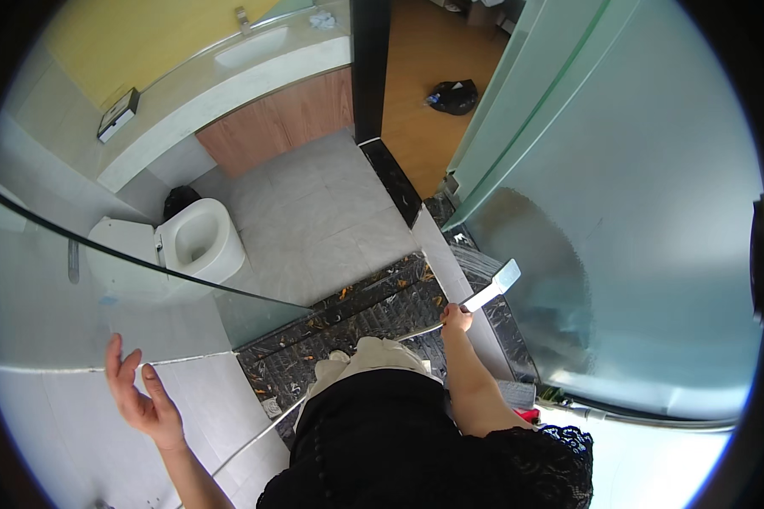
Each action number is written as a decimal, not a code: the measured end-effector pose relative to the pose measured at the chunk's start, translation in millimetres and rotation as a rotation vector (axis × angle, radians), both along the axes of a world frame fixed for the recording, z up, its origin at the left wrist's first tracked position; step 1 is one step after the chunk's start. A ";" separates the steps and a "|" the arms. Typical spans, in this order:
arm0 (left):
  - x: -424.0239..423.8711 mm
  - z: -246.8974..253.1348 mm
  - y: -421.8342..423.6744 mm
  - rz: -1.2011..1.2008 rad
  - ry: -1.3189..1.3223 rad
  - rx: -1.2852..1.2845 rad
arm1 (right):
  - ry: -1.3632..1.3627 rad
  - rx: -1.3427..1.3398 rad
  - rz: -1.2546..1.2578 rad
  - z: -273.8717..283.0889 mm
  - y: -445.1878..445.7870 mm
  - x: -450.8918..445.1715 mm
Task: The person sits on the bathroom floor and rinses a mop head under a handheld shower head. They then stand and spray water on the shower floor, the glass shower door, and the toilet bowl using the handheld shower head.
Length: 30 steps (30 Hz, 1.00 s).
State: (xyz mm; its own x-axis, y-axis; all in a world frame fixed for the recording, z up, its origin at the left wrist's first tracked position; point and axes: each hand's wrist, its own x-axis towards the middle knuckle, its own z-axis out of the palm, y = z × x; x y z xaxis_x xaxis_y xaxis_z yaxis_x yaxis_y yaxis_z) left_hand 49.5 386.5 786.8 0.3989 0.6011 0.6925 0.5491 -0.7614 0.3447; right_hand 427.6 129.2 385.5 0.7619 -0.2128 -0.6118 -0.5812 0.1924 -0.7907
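My right hand (pixel 456 319) is closed around the handle of a white handheld shower head (pixel 506 276). Water sprays from the head towards the upper left, over the dark marbled floor strip beside the frosted glass. A pale hose (pixel 258 438) runs from the handle behind my body to the lower left. My left hand (pixel 143 394) is raised with fingers apart and holds nothing; it is in front of the light wall tiles, below the edge of a glass panel (pixel 165 272).
A white toilet (pixel 232 249) with raised lid stands at the left, a black bag (pixel 181 202) beside it. Behind are a washbasin counter (pixel 280 73) and a wooden cabinet (pixel 280 121). Beyond the doorway a black plastic bag (pixel 453 97) lies on the floor. A frosted glass panel (pixel 649 223) fills the right.
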 end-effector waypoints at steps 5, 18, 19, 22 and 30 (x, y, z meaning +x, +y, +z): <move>42.8 59.9 38.7 -0.214 0.279 0.484 | 0.022 0.054 -0.122 -8.6 6.0 -13.0; 109.9 51.5 113.5 0.212 0.502 0.860 | 0.155 0.539 -0.588 -18.8 31.5 3.6; 101.8 52.4 113.8 0.249 0.542 0.872 | 0.183 0.543 -0.580 -19.5 43.8 5.9; 89.7 54.7 110.4 0.353 0.646 0.841 | 0.269 0.557 -0.629 -28.4 66.7 19.6; 100.1 55.1 104.0 0.429 0.719 0.907 | 0.290 0.391 -0.517 -69.4 92.2 63.2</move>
